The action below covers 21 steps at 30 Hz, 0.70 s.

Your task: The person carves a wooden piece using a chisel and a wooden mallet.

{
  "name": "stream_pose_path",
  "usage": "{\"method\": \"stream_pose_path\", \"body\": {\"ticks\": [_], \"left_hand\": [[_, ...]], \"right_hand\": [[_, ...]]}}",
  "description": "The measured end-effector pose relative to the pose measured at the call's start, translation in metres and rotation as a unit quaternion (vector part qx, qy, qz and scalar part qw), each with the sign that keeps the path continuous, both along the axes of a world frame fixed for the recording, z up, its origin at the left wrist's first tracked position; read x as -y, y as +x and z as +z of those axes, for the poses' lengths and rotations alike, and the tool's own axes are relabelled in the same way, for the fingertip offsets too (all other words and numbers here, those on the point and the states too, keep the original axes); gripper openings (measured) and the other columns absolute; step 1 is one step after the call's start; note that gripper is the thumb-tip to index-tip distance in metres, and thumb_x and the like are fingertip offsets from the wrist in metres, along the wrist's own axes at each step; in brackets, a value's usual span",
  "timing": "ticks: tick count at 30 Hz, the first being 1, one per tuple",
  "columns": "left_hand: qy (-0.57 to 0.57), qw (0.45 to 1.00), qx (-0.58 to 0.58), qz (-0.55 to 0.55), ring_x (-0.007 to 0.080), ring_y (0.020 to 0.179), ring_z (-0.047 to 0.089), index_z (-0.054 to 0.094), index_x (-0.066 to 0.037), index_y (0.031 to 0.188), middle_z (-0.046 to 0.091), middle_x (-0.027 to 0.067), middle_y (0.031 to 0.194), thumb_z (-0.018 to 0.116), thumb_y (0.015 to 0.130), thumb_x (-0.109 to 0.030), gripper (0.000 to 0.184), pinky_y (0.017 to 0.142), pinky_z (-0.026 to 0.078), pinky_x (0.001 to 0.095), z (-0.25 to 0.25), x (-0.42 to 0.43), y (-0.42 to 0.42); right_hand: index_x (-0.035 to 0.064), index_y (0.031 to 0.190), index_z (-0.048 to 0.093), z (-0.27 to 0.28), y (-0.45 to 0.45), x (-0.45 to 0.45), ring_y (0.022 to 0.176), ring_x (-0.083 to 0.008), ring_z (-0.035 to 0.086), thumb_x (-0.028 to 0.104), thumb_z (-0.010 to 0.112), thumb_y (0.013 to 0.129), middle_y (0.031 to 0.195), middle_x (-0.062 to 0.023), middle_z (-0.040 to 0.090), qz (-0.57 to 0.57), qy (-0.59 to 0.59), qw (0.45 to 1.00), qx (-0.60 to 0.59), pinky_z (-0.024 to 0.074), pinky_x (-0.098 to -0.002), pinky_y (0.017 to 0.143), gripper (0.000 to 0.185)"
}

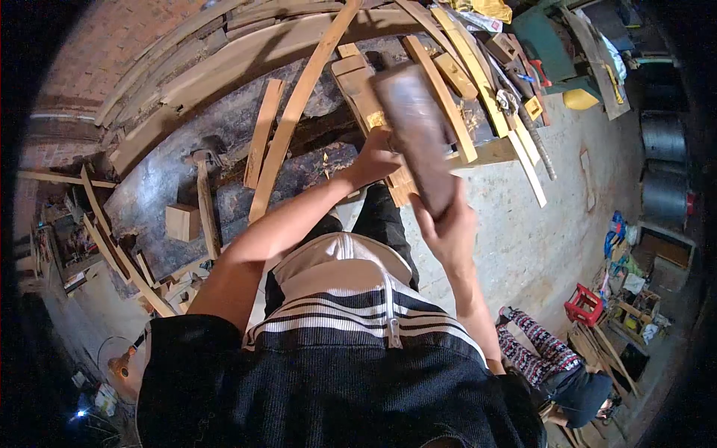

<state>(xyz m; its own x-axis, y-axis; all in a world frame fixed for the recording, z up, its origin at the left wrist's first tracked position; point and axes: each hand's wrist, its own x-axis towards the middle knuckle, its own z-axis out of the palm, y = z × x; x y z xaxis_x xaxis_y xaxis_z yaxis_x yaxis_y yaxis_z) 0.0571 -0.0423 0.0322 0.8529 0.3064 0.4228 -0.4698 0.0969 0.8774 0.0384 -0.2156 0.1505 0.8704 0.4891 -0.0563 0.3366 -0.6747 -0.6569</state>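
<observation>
Far left: loose wood strips (127,257) lie at the edge of the dark, stained table (160,175). Next to them on the table, a squared wooden block (181,222) sits near a narrow upright-looking offcut (208,209). Further right, a short board (264,134) lies just beside a long board (305,101), which extends toward the top of the view; small shavings (326,166) are scattered to its right. Centre: the left hand (377,158) is at a pale wooden workpiece (357,84), its fingers curled; partly hidden by the dark block, so whether they grip anything cannot be told. Right of it, the right hand (450,224) has its fingers closed on the lower end of a dark brown block (420,134), motion-blurred, tilted and overlapping the workpiece in view; contact between the two cannot be told. Beyond the dark block, a pale board (441,97) lies beside a smaller wooden piece with an opening (455,75), with yellowish strips (478,75) further right. Lower right: a person in patterned clothing (538,347) is well apart from the hands, near a red crate (583,305) on the floor (538,246).
</observation>
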Motion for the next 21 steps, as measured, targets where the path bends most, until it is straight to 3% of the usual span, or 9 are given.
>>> {"method": "stream_pose_path", "body": {"ticks": [2,5,6,8,11,16,18,19,21], "left_hand": [[0.267,0.953,0.048,0.136,0.0278,0.074,0.067,0.066,0.000,0.093,0.065,0.0138,0.076,0.066,0.086,-0.010,0.012,0.072,0.052,0.0381,-0.017,-0.009,0.009],[0.331,0.919,-0.044,0.209,0.0272,0.077,0.068,0.067,0.000,0.091,0.067,0.0117,0.078,0.065,0.087,-0.013,0.014,0.073,0.053,0.0418,-0.028,-0.026,0.014],[0.269,0.910,-0.062,0.311,0.0213,0.066,0.064,0.065,-0.001,0.083,0.065,0.0087,0.071,0.064,0.091,-0.019,0.019,0.062,0.049,0.0386,-0.027,-0.030,0.027],[0.006,0.955,-0.240,0.175,0.0126,0.058,0.056,0.062,-0.003,0.076,0.060,0.0036,0.063,0.065,0.093,-0.021,0.025,0.053,0.042,0.0335,-0.007,-0.052,0.032],[-0.022,0.972,-0.167,0.162,0.0056,0.057,0.047,0.060,-0.004,0.072,0.053,-0.0023,0.058,0.067,0.094,-0.023,0.030,0.051,0.037,0.0293,-0.016,-0.061,0.039],[0.024,0.979,-0.162,0.121,0.0058,0.059,0.042,0.056,-0.006,0.070,0.047,-0.0057,0.060,0.071,0.092,-0.025,0.032,0.052,0.036,0.0279,-0.007,-0.048,0.033],[0.130,0.969,-0.172,0.118,0.0068,0.059,0.043,0.057,-0.005,0.071,0.049,-0.0036,0.060,0.072,0.091,-0.025,0.032,0.052,0.037,0.0277,-0.008,-0.042,0.027],[0.187,0.956,-0.194,0.119,0.0114,0.057,0.048,0.058,-0.003,0.073,0.052,0.0033,0.057,0.070,0.091,-0.023,0.030,0.053,0.041,0.0300,-0.009,-0.040,0.024],[0.179,0.968,-0.144,0.099,0.0149,0.057,0.051,0.058,-0.003,0.075,0.054,0.0072,0.059,0.068,0.091,-0.022,0.028,0.054,0.043,0.0318,-0.011,-0.031,0.022]], "right_hand": [[0.0028,0.119,0.048,-0.015,0.008,0.000,0.064,-0.0431,0.066,0.031,0.074,0.080,0.069,-0.0246,0.065,0.035,-0.094,0.994,0.032,0.0514,-0.0471,0.057,0.055],[0.0024,0.117,0.049,-0.026,0.008,0.001,0.061,-0.0427,0.066,0.033,0.074,0.082,0.066,-0.0235,0.064,0.027,-0.034,0.998,0.049,0.0507,-0.0466,0.055,0.053],[0.0024,0.117,0.049,-0.025,0.008,0.002,0.061,-0.0427,0.066,0.033,0.074,0.082,0.066,-0.0235,0.064,0.025,-0.037,0.998,0.052,0.0507,-0.0466,0.055,0.053],[0.0019,0.115,0.049,-0.023,0.007,0.002,0.063,-0.0433,0.066,0.034,0.074,0.084,0.068,-0.0239,0.065,-0.007,-0.002,0.999,0.045,0.0509,-0.0460,0.056,0.051],[0.0016,0.112,0.050,-0.023,0.006,0.009,0.065,-0.0434,0.067,0.034,0.073,0.085,0.069,-0.0241,0.065,-0.021,-0.002,0.999,0.026,0.0508,-0.0461,0.057,0.047],[0.0017,0.108,0.051,-0.027,0.002,0.019,0.069,-0.0441,0.067,0.033,0.073,0.086,0.070,-0.0239,0.065,-0.054,-0.006,0.998,0.013,0.0514,-0.0455,0.059,0.044],[0.0017,0.108,0.051,-0.026,-0.001,0.017,0.069,-0.0440,0.067,0.033,0.073,0.086,0.071,-0.0239,0.066,-0.054,-0.013,0.998,0.009,0.0515,-0.0454,0.059,0.044],[0.0017,0.108,0.051,-0.024,-0.001,0.016,0.070,-0.0440,0.068,0.033,0.074,0.086,0.071,-0.0239,0.066,-0.053,-0.019,0.998,0.007,0.0517,-0.0452,0.060,0.044],[0.0015,0.108,0.051,-0.020,-0.002,0.014,0.070,-0.0437,0.068,0.032,0.074,0.085,0.072,-0.0243,0.066,-0.059,0.006,0.998,-0.012,0.0519,-0.0444,0.060,0.045]]}}
